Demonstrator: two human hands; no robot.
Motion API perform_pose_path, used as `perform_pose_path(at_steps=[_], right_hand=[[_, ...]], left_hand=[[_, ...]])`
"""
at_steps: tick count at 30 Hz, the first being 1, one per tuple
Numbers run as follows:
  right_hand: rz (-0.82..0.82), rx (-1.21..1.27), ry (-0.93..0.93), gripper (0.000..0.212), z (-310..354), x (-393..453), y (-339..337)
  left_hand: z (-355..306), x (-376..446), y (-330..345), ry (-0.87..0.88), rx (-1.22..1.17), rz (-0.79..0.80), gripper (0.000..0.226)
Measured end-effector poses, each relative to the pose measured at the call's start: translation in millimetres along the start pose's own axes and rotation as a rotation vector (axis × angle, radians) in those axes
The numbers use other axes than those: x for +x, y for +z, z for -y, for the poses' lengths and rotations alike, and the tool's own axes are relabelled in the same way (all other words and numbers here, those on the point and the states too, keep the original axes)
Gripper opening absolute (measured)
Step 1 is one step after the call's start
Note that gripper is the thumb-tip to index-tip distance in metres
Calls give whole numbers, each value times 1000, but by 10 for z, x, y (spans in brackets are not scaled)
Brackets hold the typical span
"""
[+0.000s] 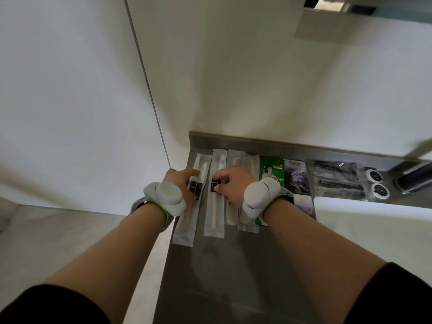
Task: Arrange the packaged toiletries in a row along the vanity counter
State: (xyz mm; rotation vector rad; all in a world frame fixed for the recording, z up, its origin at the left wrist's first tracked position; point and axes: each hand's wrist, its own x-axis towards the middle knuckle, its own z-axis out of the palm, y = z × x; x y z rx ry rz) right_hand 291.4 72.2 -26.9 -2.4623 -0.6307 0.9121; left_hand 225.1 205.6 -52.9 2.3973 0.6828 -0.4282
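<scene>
On the grey vanity counter (233, 265) several packaged toiletries lie side by side. At the far left is a wrapped toothbrush packet (187, 220); my left hand (181, 183) rests on its dark label with fingers pressing down. My right hand (233, 185) pinches the dark label of a second toothbrush packet (214, 218). To the right lie two pale comb packets (247, 164), a green sachet (271, 169) and purple sachets (297, 176). Both wrists carry white sensor pods.
A clear bag of black items (336, 178) and two round caps (376, 183) lie further right, beside a dark cylinder (416, 178). A white basin rim (374, 218) sits at right. The counter's left edge drops to the floor. White walls stand behind.
</scene>
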Motion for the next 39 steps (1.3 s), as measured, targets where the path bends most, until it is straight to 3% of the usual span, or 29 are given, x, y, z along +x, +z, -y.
perform_pose_path(at_steps=[24, 39], right_hand=[[-42, 10, -18, 38, -72, 50, 15], [-90, 149, 33, 41, -89, 4, -27]], left_hand=[[-15, 153, 66, 44, -62, -74, 58], [-8, 135, -22, 25, -150, -156, 56]])
